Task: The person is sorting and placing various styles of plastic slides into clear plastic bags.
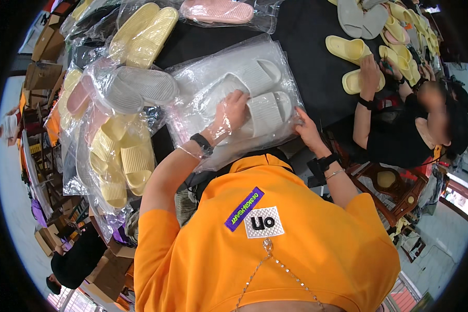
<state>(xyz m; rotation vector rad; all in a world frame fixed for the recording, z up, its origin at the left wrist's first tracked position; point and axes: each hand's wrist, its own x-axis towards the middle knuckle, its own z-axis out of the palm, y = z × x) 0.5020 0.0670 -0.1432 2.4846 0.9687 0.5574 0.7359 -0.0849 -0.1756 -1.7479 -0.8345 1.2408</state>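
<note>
A pair of white slide slippers [263, 112] with ribbed straps lies side by side in a clear plastic bag [203, 148], on top of a stack of similar clear bags. My left hand [231, 112] reaches into the bag, with plastic over its wrist. Its fingers are curled closed against the slippers; the fingertips are partly hidden. At the bag's right edge, my right hand [309, 131] pinches the plastic between thumb and fingers.
Bagged yellow slippers [138, 161], grey slippers [140, 88] and a pink slipper [218, 11] crowd the black table's [309, 57] left and far sides. At right, a co-worker [400, 130] handles a yellow slipper [352, 80]. More loose slippers lie beyond. Cardboard boxes [106, 270] stand lower left.
</note>
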